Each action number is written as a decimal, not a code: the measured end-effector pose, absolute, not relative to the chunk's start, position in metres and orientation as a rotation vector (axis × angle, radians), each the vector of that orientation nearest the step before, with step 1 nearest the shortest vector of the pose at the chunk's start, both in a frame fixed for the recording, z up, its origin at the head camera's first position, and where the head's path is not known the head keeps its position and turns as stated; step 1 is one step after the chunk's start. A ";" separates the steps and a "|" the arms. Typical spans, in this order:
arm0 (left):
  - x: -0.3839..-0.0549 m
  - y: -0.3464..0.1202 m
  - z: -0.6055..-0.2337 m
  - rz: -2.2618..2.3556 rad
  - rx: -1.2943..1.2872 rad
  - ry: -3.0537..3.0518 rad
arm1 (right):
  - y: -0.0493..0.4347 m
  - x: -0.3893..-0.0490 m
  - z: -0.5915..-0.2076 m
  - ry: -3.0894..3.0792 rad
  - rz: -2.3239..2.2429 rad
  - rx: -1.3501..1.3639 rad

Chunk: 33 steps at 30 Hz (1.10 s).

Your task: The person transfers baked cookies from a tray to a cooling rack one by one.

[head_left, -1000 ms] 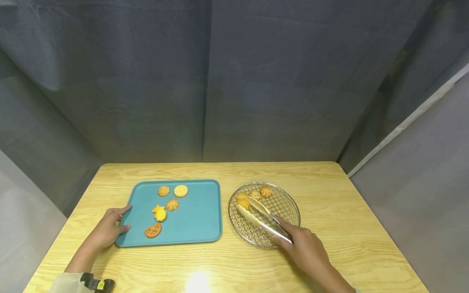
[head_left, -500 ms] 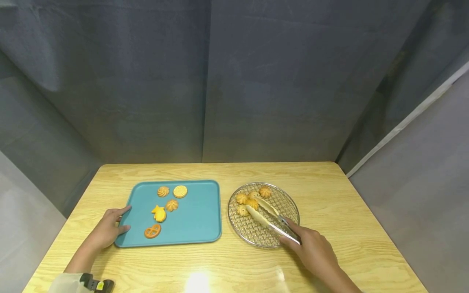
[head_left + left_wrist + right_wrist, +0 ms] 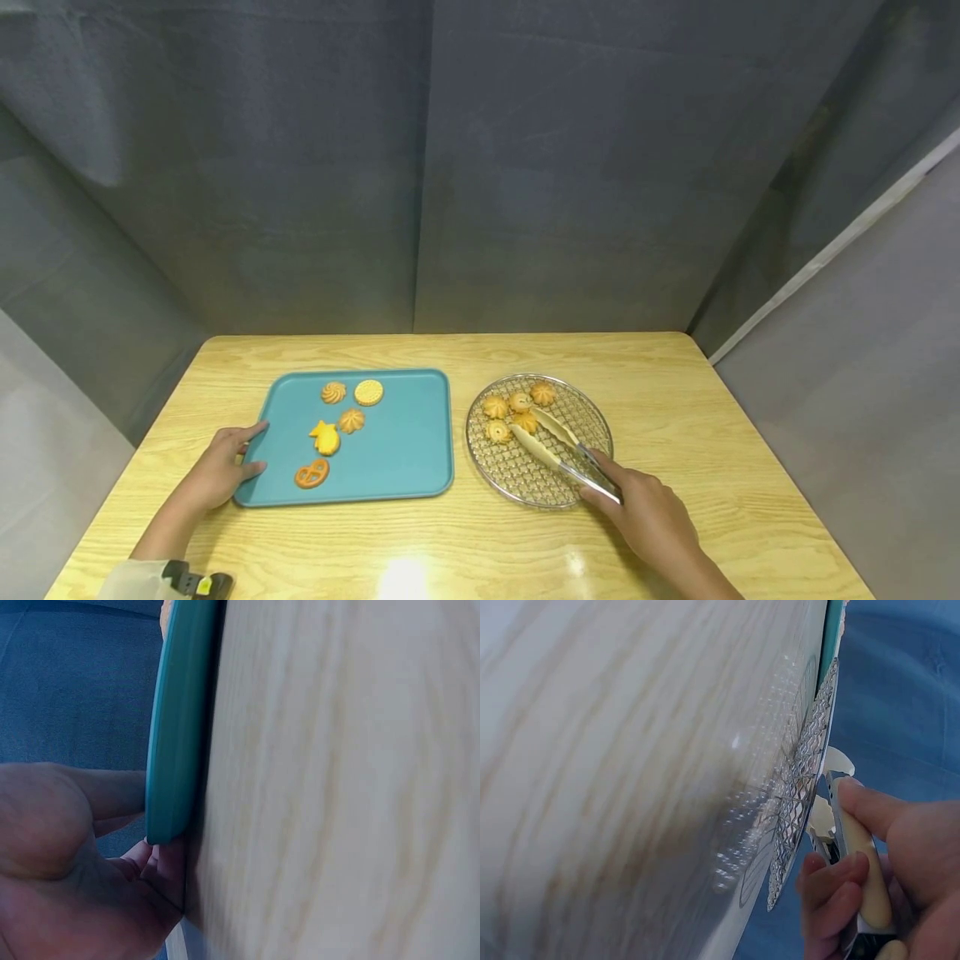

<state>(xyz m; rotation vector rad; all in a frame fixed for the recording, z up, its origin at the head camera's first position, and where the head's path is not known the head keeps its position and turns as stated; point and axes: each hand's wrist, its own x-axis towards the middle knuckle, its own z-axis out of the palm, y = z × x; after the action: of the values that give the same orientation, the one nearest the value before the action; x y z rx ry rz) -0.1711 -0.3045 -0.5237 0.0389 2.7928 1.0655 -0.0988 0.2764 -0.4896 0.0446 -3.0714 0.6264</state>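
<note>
In the head view, my left hand (image 3: 220,468) holds the left edge of a blue-green tray (image 3: 405,450), thumb and forefinger reaching over its rim. Several cookies lie on it: a swirl cookie (image 3: 333,392), a round cookie (image 3: 368,392), a fluted cookie (image 3: 351,420), yellow shaped cookies (image 3: 326,438) and a pretzel (image 3: 311,474). My right hand (image 3: 652,512) grips metal tongs (image 3: 570,473) with cream tips, fingers wrapped around the handle in the right wrist view. The parted tips stand on either side of a golden fluted cookie (image 3: 526,422) over a round wire rack (image 3: 525,492).
Other cookies sit on the rack: a fluted one (image 3: 495,407), a paler one (image 3: 521,402), a round one (image 3: 497,431) and one at the back (image 3: 543,392). The wooden table (image 3: 465,542) ends at a grey curtain (image 3: 555,208); grey panels flank both sides.
The tongs have moved to the right and slightly toward me, and the golden fluted cookie between their tips has shifted right, uncovering the round cookie at the left. The left hand stays put.
</note>
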 end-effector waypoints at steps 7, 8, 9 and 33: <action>-0.171 -0.305 -0.525 1.057 0.043 2.800 | 0.277 -0.100 -0.490 -3.078 0.658 0.041; -0.171 -0.305 -0.524 1.057 0.044 2.798 | 0.277 -0.100 -0.490 -3.081 0.663 0.043; -0.172 -0.305 -0.524 1.055 0.046 2.796 | 0.277 -0.100 -0.490 -3.075 0.663 0.049; -0.171 -0.304 -0.525 1.044 0.043 2.808 | 0.252 -0.113 -0.481 -3.049 0.666 0.156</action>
<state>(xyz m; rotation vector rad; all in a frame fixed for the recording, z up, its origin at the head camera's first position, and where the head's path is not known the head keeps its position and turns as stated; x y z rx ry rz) -0.1712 -0.3044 -0.5253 0.0431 2.8083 1.0441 -0.1126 0.2519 -0.4806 0.1559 -3.0488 0.6660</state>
